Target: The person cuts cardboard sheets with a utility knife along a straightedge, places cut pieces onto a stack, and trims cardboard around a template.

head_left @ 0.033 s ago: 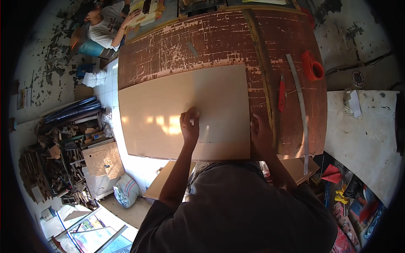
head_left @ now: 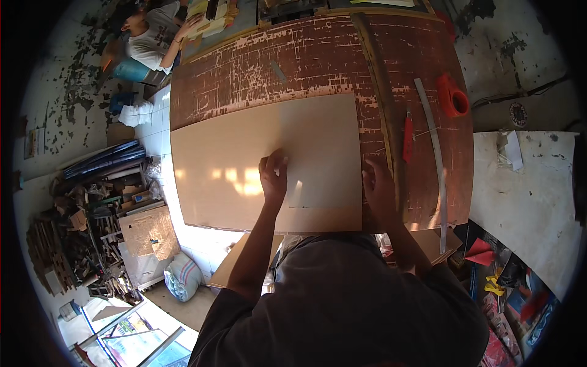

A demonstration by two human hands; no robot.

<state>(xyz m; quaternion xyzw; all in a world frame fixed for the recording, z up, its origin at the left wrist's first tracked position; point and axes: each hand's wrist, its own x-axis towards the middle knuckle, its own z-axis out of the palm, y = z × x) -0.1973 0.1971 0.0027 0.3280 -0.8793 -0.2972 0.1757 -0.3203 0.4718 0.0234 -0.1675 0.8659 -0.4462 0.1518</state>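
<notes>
A large tan cardboard sheet [head_left: 229,144] lies flat on the worn reddish-brown tabletop [head_left: 244,67], at its near left side. Over the middle of the sheet is my left hand [head_left: 273,175], its fingers curled into a pinch; whatever is between the fingertips, if anything, is too small to make out. Just beyond the sheet's right edge rests my right hand [head_left: 380,186], in shade, thumb and forefinger apart and nothing visible between them. Right of it lie a red utility knife [head_left: 408,139] and a long metal ruler [head_left: 435,144].
A red tape dispenser [head_left: 454,98] sits at the right edge of the table. A dark strip [head_left: 380,79] runs across the tabletop. At the far left a person [head_left: 150,49] works by another surface. Wood scraps [head_left: 55,251] and a white sack [head_left: 183,276] are on the left.
My left hand has shifted very slightly to the left over the cardboard. Otherwise things look the same.
</notes>
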